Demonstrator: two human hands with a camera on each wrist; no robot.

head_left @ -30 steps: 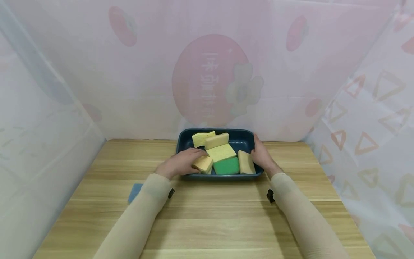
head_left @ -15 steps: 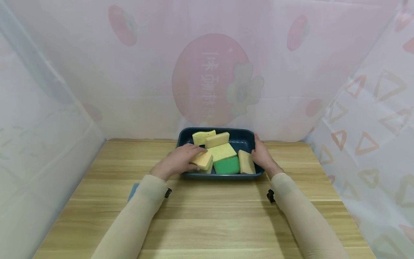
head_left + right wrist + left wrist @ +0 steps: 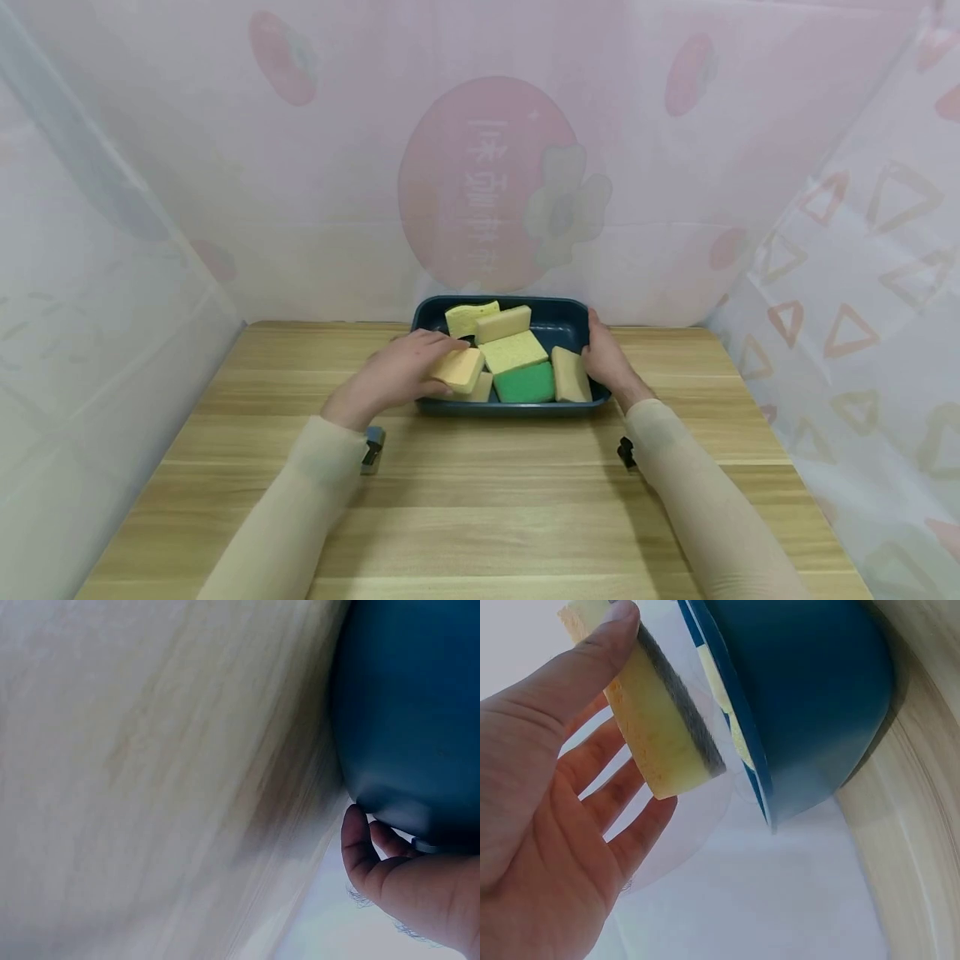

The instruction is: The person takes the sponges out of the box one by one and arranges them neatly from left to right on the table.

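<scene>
A dark blue tray [image 3: 570, 317] stands at the back middle of the wooden table and holds several sponges, yellow, tan and one green [image 3: 525, 384]. My left hand [image 3: 408, 371] pinches a yellow sponge with a dark scouring layer [image 3: 459, 367] [image 3: 660, 727] and holds it lifted just over the tray's left rim [image 3: 735, 735]. My right hand [image 3: 606, 358] grips the tray's right edge; in the right wrist view its fingers [image 3: 375, 855] curl under the tray's rim [image 3: 405, 735].
A blue object [image 3: 372, 440] lies on the table, mostly hidden under my left forearm. Sheer patterned curtains close off the back and both sides. The wooden table [image 3: 480, 517] stretches toward me in front of the tray.
My left hand has lifted the yellow sponge out of the tray's front-left corner and drawn it left and up. The right hand stays on the tray's edge.
</scene>
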